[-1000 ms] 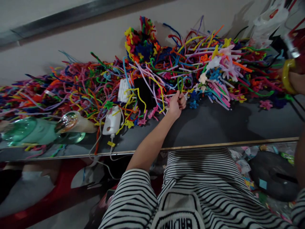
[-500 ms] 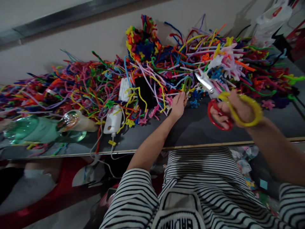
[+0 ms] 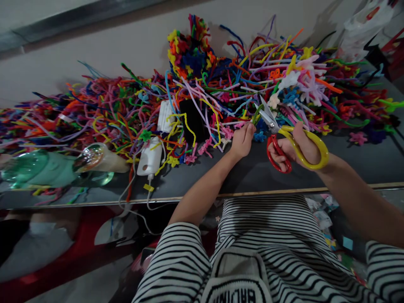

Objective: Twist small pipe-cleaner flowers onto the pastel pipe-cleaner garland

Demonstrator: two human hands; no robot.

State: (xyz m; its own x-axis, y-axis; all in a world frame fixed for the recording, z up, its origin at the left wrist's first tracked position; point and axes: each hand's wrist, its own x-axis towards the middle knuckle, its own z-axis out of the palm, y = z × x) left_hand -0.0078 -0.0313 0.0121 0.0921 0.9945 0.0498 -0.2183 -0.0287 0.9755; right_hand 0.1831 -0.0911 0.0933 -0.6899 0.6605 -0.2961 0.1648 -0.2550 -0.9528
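Note:
My left hand [image 3: 243, 140] is closed on a bent green pipe cleaner [image 3: 258, 113], whose loop sticks up past the fingers. To its right, my right hand [image 3: 299, 147] grips a pair of scissors [image 3: 272, 125] with one red and one yellow handle. The scissor blades are parted and point up and to the left, right beside the green loop; whether they touch it I cannot tell. Behind both hands lies a heap of coloured pipe cleaners [image 3: 120, 105]. Small pipe-cleaner flowers, among them a blue one [image 3: 259, 136], lie close to my left hand.
A black phone [image 3: 190, 120] and a white power bank [image 3: 149, 156] with a cable lie left of my hands. Further left are a green translucent bottle-like object [image 3: 47, 168] and a clear-topped cup [image 3: 101, 158]. A plastic bag [image 3: 360, 31] stands at the back right. The table's front edge [image 3: 265, 193] runs before me.
The scissors in my right hand have moved left and their blades have opened beside the green loop. My left hand has shifted slightly right with the green pipe cleaner.

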